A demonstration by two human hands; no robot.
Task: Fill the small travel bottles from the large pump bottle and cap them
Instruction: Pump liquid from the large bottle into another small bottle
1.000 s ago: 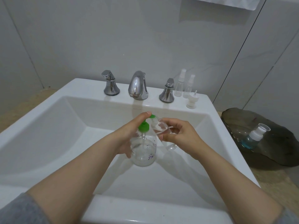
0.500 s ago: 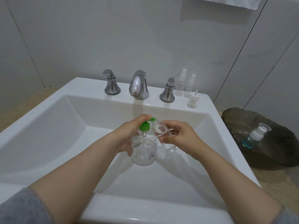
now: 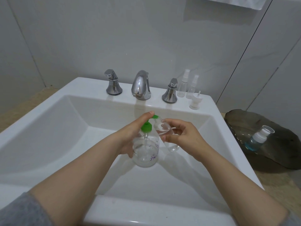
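Note:
Over the white sink basin (image 3: 53, 131), my left hand (image 3: 132, 134) grips the clear large pump bottle (image 3: 146, 152) with the green pump head, a finger resting on top of the pump. My right hand (image 3: 184, 137) holds a small clear travel bottle (image 3: 162, 129) tilted, its open mouth at the green nozzle. Two capped clear spray bottles (image 3: 183, 86) (image 3: 193, 88) stand on the sink ledge at the back right. A loose white cap (image 3: 195, 101) rests on the ledge in front of them.
A chrome faucet (image 3: 140, 85) with two handles (image 3: 113, 84) (image 3: 171, 91) stands at the back of the sink. To the right, a dark tray (image 3: 276, 154) holds a small bottle of blue liquid (image 3: 255, 141) with a white cap. Tiled walls rise behind.
My left finger has stayed on the pump head and both hands hold the same pose; the view has shifted slightly.

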